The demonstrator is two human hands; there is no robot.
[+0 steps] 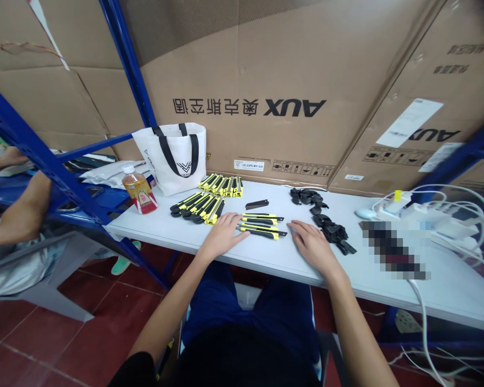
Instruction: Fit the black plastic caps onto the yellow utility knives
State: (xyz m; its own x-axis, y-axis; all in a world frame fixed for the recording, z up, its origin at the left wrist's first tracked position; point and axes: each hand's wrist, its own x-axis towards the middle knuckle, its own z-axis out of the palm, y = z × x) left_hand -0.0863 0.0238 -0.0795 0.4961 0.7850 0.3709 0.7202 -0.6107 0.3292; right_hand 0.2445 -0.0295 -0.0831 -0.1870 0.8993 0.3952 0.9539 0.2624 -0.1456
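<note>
Head view, looking down at a pale worktop (pixel 177 236): two yellow-and-black utility knives (pixel 262 224) lie flat on it, one behind the other, between the person's two hands. Taking those two knives as the landmark, the left hand (pixel 222 234) rests palm down just to their left, its fingers (pixel 237 235) loosely spread and touching or nearly touching the handle ends; they clamp on nothing. The right hand (pixel 312 244) lies flat just to the knives' right, fingers apart, tips close to the dark blade ends, also holding nothing.

Each knife's long axis runs left to right, almost parallel to the worktop's front edge. The yellow handles sit towards the left hand and the slim dark tips point towards the right hand.

By their look they are light, stiff plastic-bodied tools, probably easy to lift with a pinch across the middle of the handle, where the rubbery black inlay should keep them from slipping. The tip end is the part to keep clear of; whether a blade is out I cannot tell.

Behind and left of the pair lie two batches of like knives (pixel 204 206), a nearer fan and a farther row. Directly behind them is a single black part (pixel 257 204). Behind and right sits a heap of black plastic pieces (pixel 325 220). Farther left stand a drink bottle (pixel 140 190) and a white tote bag (pixel 173 156).
</note>
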